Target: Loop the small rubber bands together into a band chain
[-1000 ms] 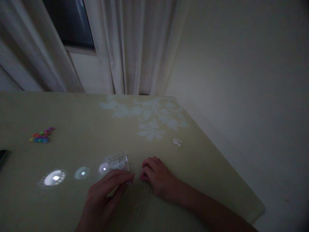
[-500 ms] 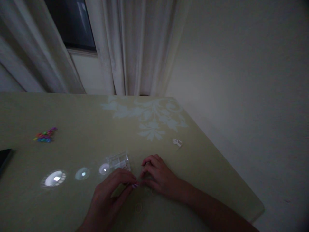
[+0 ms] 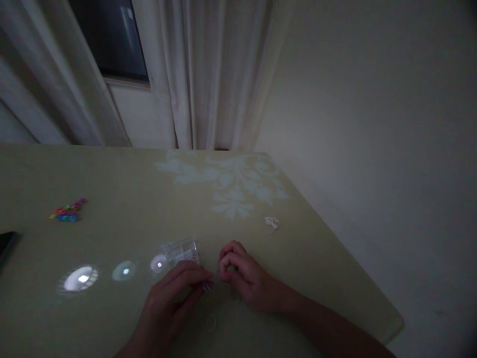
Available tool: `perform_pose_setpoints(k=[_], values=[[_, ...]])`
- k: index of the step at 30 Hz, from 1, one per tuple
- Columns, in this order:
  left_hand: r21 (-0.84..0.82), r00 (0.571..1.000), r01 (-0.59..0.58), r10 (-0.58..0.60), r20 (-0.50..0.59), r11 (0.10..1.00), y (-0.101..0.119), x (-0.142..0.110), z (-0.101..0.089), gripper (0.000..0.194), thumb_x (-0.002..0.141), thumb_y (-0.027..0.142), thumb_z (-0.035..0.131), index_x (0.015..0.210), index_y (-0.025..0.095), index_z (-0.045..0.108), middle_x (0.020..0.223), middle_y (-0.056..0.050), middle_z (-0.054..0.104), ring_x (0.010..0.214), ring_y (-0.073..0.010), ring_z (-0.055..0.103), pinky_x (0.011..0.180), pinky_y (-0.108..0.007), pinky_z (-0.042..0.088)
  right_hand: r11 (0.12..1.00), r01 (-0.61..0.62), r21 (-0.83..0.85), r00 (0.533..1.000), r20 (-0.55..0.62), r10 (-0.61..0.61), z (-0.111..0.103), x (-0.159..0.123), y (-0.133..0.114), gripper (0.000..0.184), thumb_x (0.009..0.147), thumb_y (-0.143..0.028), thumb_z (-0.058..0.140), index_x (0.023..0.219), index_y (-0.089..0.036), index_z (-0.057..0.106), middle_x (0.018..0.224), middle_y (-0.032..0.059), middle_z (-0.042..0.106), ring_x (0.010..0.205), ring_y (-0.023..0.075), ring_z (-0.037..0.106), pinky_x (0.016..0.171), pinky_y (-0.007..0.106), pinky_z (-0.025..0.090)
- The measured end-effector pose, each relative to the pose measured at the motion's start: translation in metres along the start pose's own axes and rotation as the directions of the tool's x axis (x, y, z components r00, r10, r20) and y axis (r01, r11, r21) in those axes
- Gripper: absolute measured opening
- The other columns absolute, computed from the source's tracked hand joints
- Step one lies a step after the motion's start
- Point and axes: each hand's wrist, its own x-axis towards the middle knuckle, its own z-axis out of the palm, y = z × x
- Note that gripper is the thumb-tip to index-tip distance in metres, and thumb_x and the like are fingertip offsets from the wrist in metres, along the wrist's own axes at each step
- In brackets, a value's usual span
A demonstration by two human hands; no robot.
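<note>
My left hand (image 3: 169, 298) is closed in a pinch on a small striped piece (image 3: 207, 286), pale and dark, too small to name. Just right of it, my right hand (image 3: 248, 278) is closed too, thumb against fingertips. Something thin and pale seems to span the narrow gap between the fingertips, but it is too faint to make out. Behind my left fingers lies a clear divided plastic box (image 3: 182, 250), its near edge partly hidden by the hand. A thin pale ring (image 3: 211, 323) rests on the table below the hands.
A pile of small colourful pieces (image 3: 69, 211) sits at the left, near a dark flat object (image 3: 6, 244) at the frame edge. A small white cut-out piece (image 3: 272, 222) lies right. Bright round spots (image 3: 80, 279) mark the table (image 3: 122, 184). Curtains and a wall stand behind.
My right hand's fingers have curled in and closed more tightly. My left hand keeps its pinch on the striped piece. The view has shifted slightly.
</note>
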Motion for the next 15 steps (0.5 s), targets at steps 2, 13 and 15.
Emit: perform_pose_setpoints(k=[2, 13, 15], values=[[-0.001, 0.999, -0.030, 0.030, 0.024, 1.000, 0.001, -0.002, 0.002, 0.027, 0.098, 0.009, 0.062, 0.115, 0.028, 0.071, 0.096, 0.001, 0.076, 0.086, -0.0101, 0.074, 0.079, -0.013, 0.057, 0.997, -0.014, 0.082, 1.000, 0.024, 0.012, 0.004, -0.002, -0.004, 0.021, 0.110, -0.038, 0.054, 0.097, -0.021, 0.059, 0.110, 0.0059, 0.053, 0.108, 0.0195, 0.054, 0.099, 0.035, 0.044], [0.047, 1.000, 0.020, -0.020, 0.002, 0.999, 0.012, -0.002, -0.001, 0.026, 0.095, 0.007, 0.061, 0.107, 0.029, 0.069, 0.094, 0.003, 0.081, 0.086, -0.0100, 0.079, 0.081, -0.013, 0.060, 0.998, -0.047, 0.036, 0.981, -0.186, 0.053, -0.021, 0.007, 0.011, 0.023, 0.103, -0.041, 0.068, 0.093, -0.020, 0.066, 0.096, 0.0022, 0.058, 0.088, 0.0166, 0.054, 0.081, 0.029, 0.043], [0.050, 0.997, 0.074, -0.073, -0.010, 0.996, 0.011, -0.003, -0.002, 0.026, 0.094, 0.008, 0.061, 0.106, 0.030, 0.068, 0.094, 0.005, 0.082, 0.086, -0.0096, 0.080, 0.079, -0.012, 0.061, 0.988, -0.090, -0.124, 0.982, -0.177, 0.067, -0.035, 0.009, 0.017, 0.018, 0.099, -0.036, 0.075, 0.093, -0.020, 0.069, 0.098, 0.0027, 0.059, 0.090, 0.0172, 0.055, 0.083, 0.029, 0.043]])
